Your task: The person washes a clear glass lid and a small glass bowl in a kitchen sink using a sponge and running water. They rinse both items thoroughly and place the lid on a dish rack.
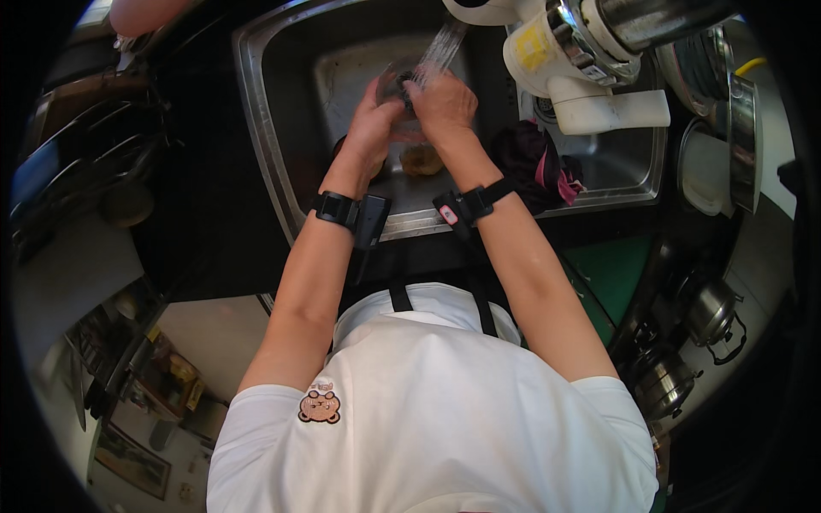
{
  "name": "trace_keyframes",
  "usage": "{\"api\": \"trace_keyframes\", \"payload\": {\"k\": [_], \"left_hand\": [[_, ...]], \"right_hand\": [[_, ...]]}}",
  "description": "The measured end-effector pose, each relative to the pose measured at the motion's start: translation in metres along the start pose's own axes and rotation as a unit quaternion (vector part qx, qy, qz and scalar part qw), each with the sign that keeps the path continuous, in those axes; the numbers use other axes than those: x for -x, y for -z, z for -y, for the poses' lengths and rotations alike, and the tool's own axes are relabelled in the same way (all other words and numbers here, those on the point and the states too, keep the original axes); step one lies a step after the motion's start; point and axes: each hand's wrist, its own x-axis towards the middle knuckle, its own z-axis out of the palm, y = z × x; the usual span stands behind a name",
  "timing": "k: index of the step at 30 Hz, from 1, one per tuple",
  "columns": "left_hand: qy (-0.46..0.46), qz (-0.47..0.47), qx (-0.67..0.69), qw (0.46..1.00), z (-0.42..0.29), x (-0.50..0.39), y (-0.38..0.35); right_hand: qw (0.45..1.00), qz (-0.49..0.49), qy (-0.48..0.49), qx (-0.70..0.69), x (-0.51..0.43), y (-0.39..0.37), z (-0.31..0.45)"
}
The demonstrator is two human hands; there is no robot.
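Both hands are over the larger basin of a stainless steel sink (pixel 256 109), under water (pixel 442 48) running from the tap. My left hand (pixel 375 122) grips a clear, round glass or plastic vessel (pixel 389 77) by its side. At the vessel's mouth, my right hand (pixel 446 106) holds a small dark thing (pixel 405 82), perhaps a scrubber; fingers and water partly hide it. A yellowish-brown object (pixel 421 160) lies on the basin floor below the hands, too unclear to name. Another brownish thing (pixel 378 172) is mostly hidden behind my left wrist.
A white tap filter (pixel 529 54) with a side spout (pixel 616 112) juts in from the upper right. A dark cloth with pink edging (pixel 535 163) lies by the smaller basin (pixel 625 163). Metal pots (pixel 709 308) stand lower right; a dish rack (pixel 96 154) is left.
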Motion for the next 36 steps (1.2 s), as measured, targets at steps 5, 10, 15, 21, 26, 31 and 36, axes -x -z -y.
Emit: {"api": "trace_keyframes", "payload": {"k": [5, 10, 15, 21, 26, 31, 36], "left_hand": [[-0.005, 0.0, 0.004, 1.0, 0.006, -0.006, 0.009], [0.048, 0.017, -0.007, 0.999, 0.009, 0.0, 0.022], [-0.041, -0.033, -0.003, 0.999, 0.022, -0.009, 0.011], [-0.114, -0.017, -0.112, 0.987, 0.026, -0.009, 0.021], [-0.082, -0.008, -0.099, 0.992, 0.023, -0.01, 0.027], [-0.073, -0.047, -0.135, 0.987, 0.022, -0.018, 0.037], [-0.037, -0.044, -0.01, 0.998, 0.03, -0.009, 0.026]], "right_hand": [[0.959, -0.027, 0.253, -0.123, 0.016, 0.002, -0.001], [0.902, 0.172, 0.367, 0.149, 0.009, 0.028, -0.011], [0.97, 0.013, 0.208, 0.126, -0.002, 0.02, 0.001], [0.963, 0.169, 0.166, 0.131, 0.004, -0.002, -0.005], [0.919, -0.026, 0.32, 0.23, 0.007, 0.002, -0.02], [0.956, 0.011, 0.286, 0.056, 0.027, -0.01, -0.012], [0.927, -0.057, 0.362, 0.076, -0.001, -0.004, -0.005]]}}
